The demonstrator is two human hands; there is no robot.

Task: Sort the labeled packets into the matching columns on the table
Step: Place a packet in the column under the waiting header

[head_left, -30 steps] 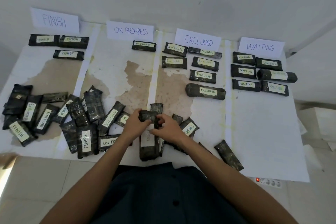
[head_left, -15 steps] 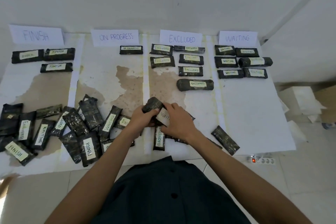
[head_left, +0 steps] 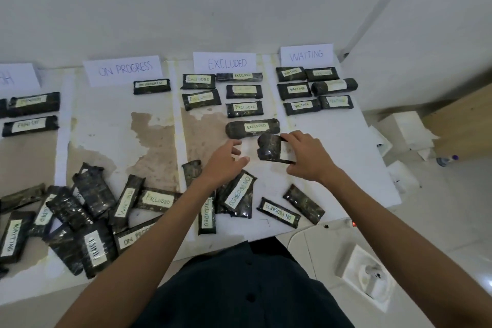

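My right hand (head_left: 308,157) grips a dark packet (head_left: 270,147) with a white label, held just below the lowest EXCLUDED packet (head_left: 253,127) near the line to the WAITING column. My left hand (head_left: 226,161) hovers beside it with relaxed fingers, holding nothing. Sorted packets lie under the signs ON PROGRESS (head_left: 122,70), EXCLUDED (head_left: 225,62) and WAITING (head_left: 306,54). A pile of unsorted packets (head_left: 87,216) covers the near left of the table, and more lie below my hands, among them an ON PROGRESS packet (head_left: 278,212).
The table's right edge (head_left: 383,168) drops to a tiled floor with white boxes (head_left: 404,133) and a socket block (head_left: 367,274). A wall stands right behind the signs. The FINISH column (head_left: 32,104) is cut off at the left edge.
My right hand carried the packet up and to the right, away from the near pile toward the far columns. My left hand let go of it and now trails beside it. The camera turned right.
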